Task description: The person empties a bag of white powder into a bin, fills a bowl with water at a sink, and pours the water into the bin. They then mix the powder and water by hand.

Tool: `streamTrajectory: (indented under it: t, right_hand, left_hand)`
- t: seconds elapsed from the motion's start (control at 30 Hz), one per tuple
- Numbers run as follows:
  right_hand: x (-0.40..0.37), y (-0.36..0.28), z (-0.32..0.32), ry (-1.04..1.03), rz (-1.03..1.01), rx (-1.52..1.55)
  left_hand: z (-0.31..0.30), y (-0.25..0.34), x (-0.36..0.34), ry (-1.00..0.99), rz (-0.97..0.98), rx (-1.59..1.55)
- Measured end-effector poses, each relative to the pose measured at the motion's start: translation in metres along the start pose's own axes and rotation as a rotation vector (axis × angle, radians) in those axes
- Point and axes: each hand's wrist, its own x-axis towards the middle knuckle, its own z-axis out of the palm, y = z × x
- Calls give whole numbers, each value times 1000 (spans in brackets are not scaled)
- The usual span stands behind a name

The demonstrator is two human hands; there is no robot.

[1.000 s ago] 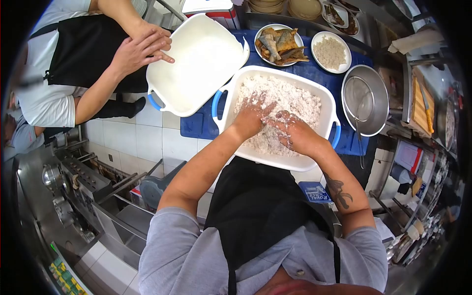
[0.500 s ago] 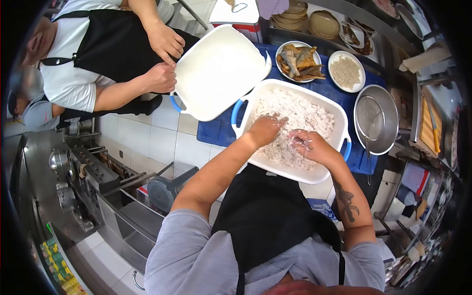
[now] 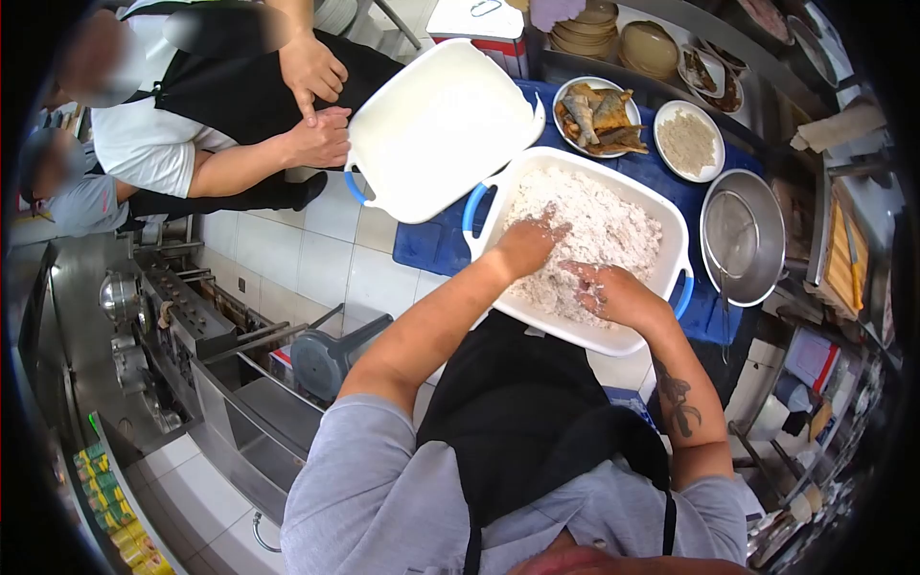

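A white tub (image 3: 680,225) with blue handles holds a pale, floury, crumbly mixture (image 3: 613,216). My left hand (image 3: 530,243) rests on the mixture at the tub's left side, its floury fingers apart. Lower and to the right, my right hand (image 3: 613,291) has its coated fingers partly in the mixture; whether they hold any is hidden. Beside the tub on the left is a second white tub (image 3: 441,125) with nothing visible inside. Behind my tub lie a plate of fried fish pieces (image 3: 602,117) and a plate of pale crumbs (image 3: 688,142).
A metal bowl with a sieve (image 3: 738,230) stands right of the tub on the blue surface (image 3: 422,247). A person in a black apron (image 3: 220,105) stands at the left, hands near the second tub. A knife (image 3: 853,259) lies on a board at the far right.
My left hand's fingers have spread apart on the mixture, and my right hand's fingers have opened out somewhat. The whole view has shifted slightly. The co-worker's upper hand has changed pose.
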Motion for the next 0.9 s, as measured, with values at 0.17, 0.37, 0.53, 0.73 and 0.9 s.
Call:
streamTrajectory:
  t: [0.17,0.37,0.53,0.73,0.9]
  right_hand:
    - [21,22,12,176,-52,306]
    - [23,38,3,148,-234,200]
    - [33,194,10,518,272,-232]
    - [72,280,77,408,337,-366]
    - [44,164,102,459,291,-469]
  left_hand:
    - [3,-7,4,42,18,-21]
    - [26,-15,12,169,42,5]
    - [32,-25,32,216,-435,-308]
    - [47,-11,60,32,-527,-449]
    - [68,5,42,77,-310,-318]
